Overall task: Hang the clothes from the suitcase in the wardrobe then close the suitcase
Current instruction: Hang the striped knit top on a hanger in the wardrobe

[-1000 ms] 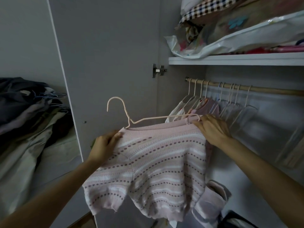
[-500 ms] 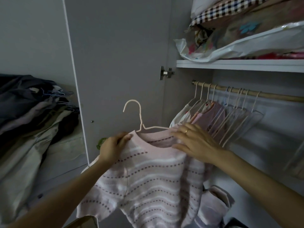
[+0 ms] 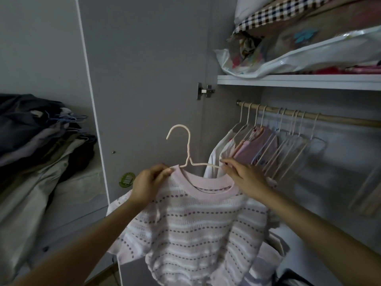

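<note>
A pink and white striped knit top (image 3: 193, 226) hangs in front of me on a pale pink wire hanger (image 3: 186, 149), whose hook sticks up through the neckline. My left hand (image 3: 149, 182) grips the top's left shoulder over the hanger. My right hand (image 3: 243, 176) pinches the right shoulder and the hanger's arm. Behind my right hand is the wooden wardrobe rail (image 3: 321, 117), with several hung clothes (image 3: 253, 145) at its left end and several empty hangers (image 3: 296, 145) beside them. The suitcase is out of view.
The open wardrobe door (image 3: 144, 79) stands just behind the hanger hook. A white shelf (image 3: 299, 81) above the rail carries bagged bedding (image 3: 309, 38). A heap of clothes with hangers (image 3: 37, 145) lies at the left. More fabric (image 3: 268, 263) hangs low under the top.
The top has gone from bunched on the hanger to sitting on it with the neckline round the hook. My right hand slid from the hanger's far end to the right shoulder.
</note>
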